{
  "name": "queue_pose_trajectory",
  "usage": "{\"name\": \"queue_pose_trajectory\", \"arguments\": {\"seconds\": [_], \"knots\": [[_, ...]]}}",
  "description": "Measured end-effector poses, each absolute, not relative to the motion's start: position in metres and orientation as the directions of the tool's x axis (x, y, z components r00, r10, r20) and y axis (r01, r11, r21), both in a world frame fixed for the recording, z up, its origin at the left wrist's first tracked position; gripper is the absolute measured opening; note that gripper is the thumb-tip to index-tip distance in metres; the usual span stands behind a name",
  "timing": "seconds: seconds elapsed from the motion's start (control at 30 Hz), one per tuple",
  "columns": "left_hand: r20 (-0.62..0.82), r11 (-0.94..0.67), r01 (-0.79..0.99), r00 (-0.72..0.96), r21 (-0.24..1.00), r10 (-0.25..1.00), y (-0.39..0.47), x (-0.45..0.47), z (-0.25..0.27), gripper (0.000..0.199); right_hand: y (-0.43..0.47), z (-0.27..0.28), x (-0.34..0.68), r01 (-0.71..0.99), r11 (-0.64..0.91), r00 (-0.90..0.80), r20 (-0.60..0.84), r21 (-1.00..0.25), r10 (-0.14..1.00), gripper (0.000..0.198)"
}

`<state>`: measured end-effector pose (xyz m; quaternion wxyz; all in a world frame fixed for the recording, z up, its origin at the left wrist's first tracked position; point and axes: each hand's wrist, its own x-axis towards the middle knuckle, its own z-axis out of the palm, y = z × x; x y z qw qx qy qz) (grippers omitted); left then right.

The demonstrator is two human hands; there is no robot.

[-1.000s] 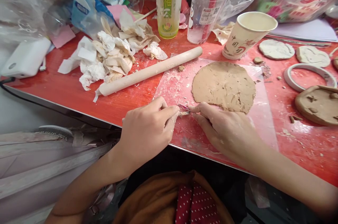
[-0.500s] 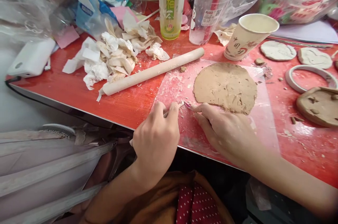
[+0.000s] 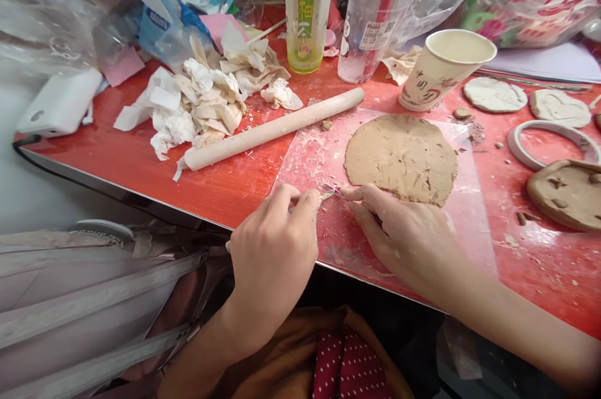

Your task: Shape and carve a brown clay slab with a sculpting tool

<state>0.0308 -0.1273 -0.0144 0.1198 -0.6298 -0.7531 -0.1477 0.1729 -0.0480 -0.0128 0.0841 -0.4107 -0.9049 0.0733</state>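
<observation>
My left hand (image 3: 277, 248) is closed around a thin pale tool (image 3: 325, 196). Its tip pokes out past the thumb and its other end shows at the wrist side; the rest is hidden. Facing it, my right hand (image 3: 399, 223) pinches a small thin purplish piece (image 3: 335, 190), too small to name, which meets or nearly meets the tool's tip. Both hands are over a clear plastic sheet (image 3: 300, 161) dusted with clay crumbs. Just beyond the right fingers lies a flat brown clay slab (image 3: 399, 155) with a rough edge.
A rolling pin (image 3: 277, 129) lies slantwise beside crumpled tissues (image 3: 197, 98). Behind stand a drink bottle (image 3: 307, 17), a plastic cup (image 3: 366, 23) and a paper cup (image 3: 446, 67). At right are a tape roll (image 3: 521, 145) and a shaped clay piece (image 3: 563, 195). The red table's edge (image 3: 188, 214) runs close.
My left hand has dipped slightly toward me, and the tool's tip and the purplish piece have come closer together. My right hand has barely moved. The camera view has shifted a little.
</observation>
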Motion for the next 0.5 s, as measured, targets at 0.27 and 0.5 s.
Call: {"name": "queue_pose_trajectory", "arguments": {"seconds": [0.27, 0.5], "knots": [[0.225, 0.108, 0.981, -0.143, 0.161, 0.964, -0.118, 0.022, -0.005, 0.016, -0.046, -0.015, 0.174, 0.722, 0.661, -0.66, 0.08, -0.206, 0.747, 0.03], [0.216, -0.123, 0.95, 0.061, 0.285, 0.974, -0.108, -0.001, -0.008, 0.02, -0.046, -0.015, 0.174, 0.72, 0.649, -0.659, 0.052, -0.246, 0.75, 0.028]]}}
